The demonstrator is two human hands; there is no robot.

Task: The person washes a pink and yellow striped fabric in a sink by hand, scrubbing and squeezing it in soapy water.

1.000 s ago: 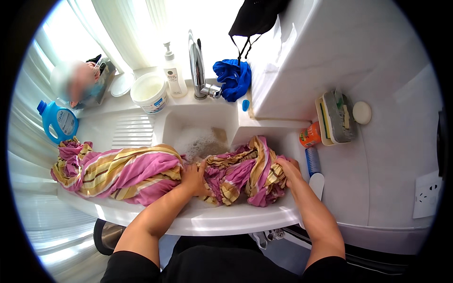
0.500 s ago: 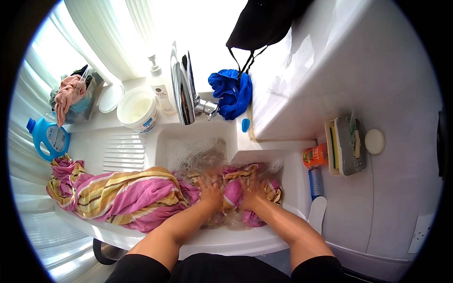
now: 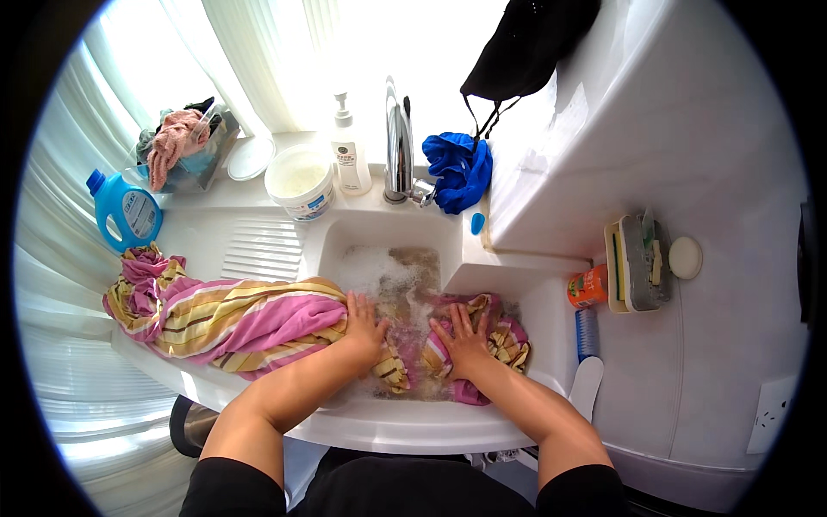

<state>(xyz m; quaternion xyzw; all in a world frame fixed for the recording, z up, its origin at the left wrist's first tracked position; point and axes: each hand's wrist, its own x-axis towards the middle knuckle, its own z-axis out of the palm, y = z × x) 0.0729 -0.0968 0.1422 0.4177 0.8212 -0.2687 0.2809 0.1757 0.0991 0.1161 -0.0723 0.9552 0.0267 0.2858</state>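
Observation:
A long striped cloth (image 3: 233,314) in pink, yellow and brown lies bunched and twisted along the left side of a white sink (image 3: 560,345). Its right part hangs down into sudsy, cloudy water (image 3: 392,271). My left hand (image 3: 365,329) rests against the bundle's end at the basin's left edge, fingers stretched out. Over the basin, my right hand (image 3: 463,346) lies with spread fingers on the soaked part of the cloth (image 3: 508,345). Some of the fabric is hidden under the water and foam.
Behind the basin stand a chrome faucet (image 3: 399,146), a white pump bottle (image 3: 351,155), a white tub (image 3: 299,185) and a blue cloth (image 3: 458,172). A blue detergent bottle (image 3: 127,213) is at left. Right of the basin are an orange container (image 3: 587,287) and a brush (image 3: 587,334).
My left hand has moved left, out of the water to the bundle's end. My right hand stays on the wet cloth, its fingers now plainly visible. The whole view has shifted slightly.

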